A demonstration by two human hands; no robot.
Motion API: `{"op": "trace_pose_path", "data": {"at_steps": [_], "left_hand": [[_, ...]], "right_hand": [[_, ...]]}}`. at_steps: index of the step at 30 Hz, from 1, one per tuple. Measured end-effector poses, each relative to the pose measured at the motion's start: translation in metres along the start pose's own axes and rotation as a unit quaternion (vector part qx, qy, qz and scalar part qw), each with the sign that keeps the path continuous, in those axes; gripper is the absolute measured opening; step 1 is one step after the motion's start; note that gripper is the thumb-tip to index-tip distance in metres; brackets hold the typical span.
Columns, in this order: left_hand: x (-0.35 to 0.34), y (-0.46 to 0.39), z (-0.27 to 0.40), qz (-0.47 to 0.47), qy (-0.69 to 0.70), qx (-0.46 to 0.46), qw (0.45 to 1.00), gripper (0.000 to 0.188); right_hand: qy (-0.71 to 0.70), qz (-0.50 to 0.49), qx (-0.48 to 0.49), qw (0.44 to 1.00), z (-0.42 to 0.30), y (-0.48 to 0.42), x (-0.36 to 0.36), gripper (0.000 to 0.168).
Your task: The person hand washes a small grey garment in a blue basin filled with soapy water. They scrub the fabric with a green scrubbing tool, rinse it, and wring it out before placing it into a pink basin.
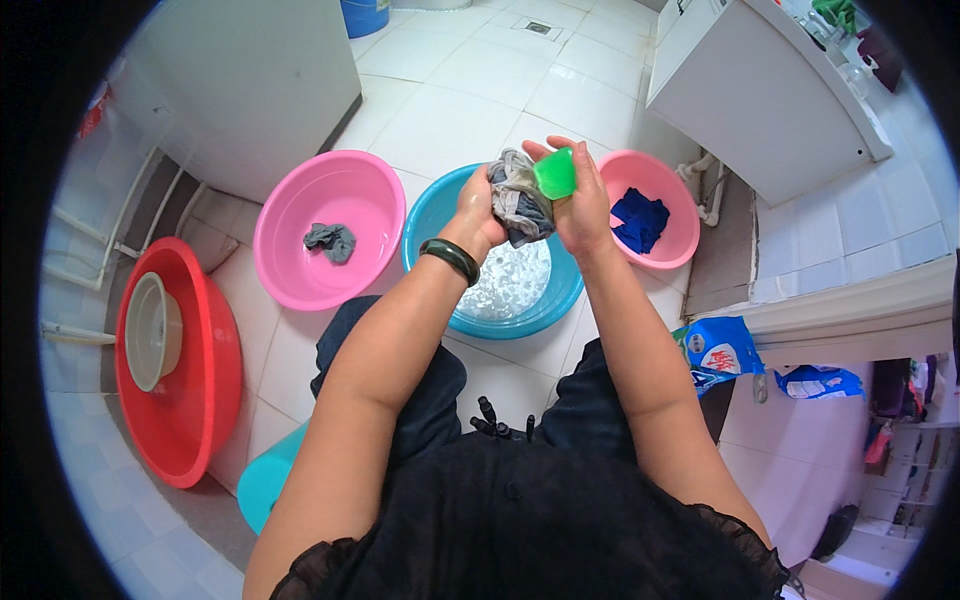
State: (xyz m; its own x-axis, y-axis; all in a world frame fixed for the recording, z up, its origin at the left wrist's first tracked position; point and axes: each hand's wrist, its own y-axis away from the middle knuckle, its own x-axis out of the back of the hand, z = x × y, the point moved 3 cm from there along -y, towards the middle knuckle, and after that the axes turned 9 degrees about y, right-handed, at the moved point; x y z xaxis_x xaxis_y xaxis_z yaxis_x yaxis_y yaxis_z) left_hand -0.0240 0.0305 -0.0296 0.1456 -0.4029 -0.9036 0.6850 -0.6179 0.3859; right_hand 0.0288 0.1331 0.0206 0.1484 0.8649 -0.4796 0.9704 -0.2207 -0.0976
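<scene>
My left hand (480,206) grips a bunched, wet-looking grey cloth (517,199). Against the palm of my right hand (589,206) rests a green translucent block (556,174), which looks like a bar of soap. The block touches or nearly touches the right side of the cloth. Both hands are raised above a blue plastic basin (495,328) that holds sudsy water (510,277). A dark bangle (450,259) circles my left wrist.
To the left, a pink basin (281,225) contains a dark grey cloth (331,241). A smaller pink basin (686,217) at right holds a navy cloth (640,220). A red basin (176,442) leans by the left wall with a pale bowl (165,330) inside. Blue packets (720,352) lie right.
</scene>
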Motion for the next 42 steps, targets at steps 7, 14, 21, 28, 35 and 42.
{"op": "trace_pose_path", "data": {"at_steps": [7, 14, 21, 28, 35, 42], "left_hand": [[0.005, -0.002, -0.001, -0.012, -0.042, 0.012, 0.999, 0.035], [0.015, 0.007, -0.010, 0.061, -0.138, -0.048, 0.987, 0.030], [0.014, 0.002, -0.012, -0.066, 0.053, -0.027, 0.996, 0.030], [0.021, 0.000, -0.018, 0.051, -0.155, -0.037, 0.986, 0.027], [0.025, 0.002, -0.011, 0.105, -0.107, -0.086, 0.985, 0.023], [0.022, 0.004, -0.010, 0.069, -0.106, -0.071, 0.989, 0.025]], "right_hand": [[0.431, 0.021, 0.076, 0.899, 0.006, 0.001, -0.010, 0.029], [0.636, 0.013, 0.249, 0.731, 0.017, 0.013, -0.026, 0.023], [0.611, -0.047, 0.260, 0.746, 0.026, 0.009, -0.021, 0.027], [0.551, 0.121, 0.076, 0.822, 0.021, 0.008, -0.005, 0.029], [0.569, 0.005, 0.203, 0.797, 0.032, 0.013, -0.020, 0.027], [0.545, 0.054, 0.217, 0.808, 0.034, 0.007, -0.004, 0.030]]}}
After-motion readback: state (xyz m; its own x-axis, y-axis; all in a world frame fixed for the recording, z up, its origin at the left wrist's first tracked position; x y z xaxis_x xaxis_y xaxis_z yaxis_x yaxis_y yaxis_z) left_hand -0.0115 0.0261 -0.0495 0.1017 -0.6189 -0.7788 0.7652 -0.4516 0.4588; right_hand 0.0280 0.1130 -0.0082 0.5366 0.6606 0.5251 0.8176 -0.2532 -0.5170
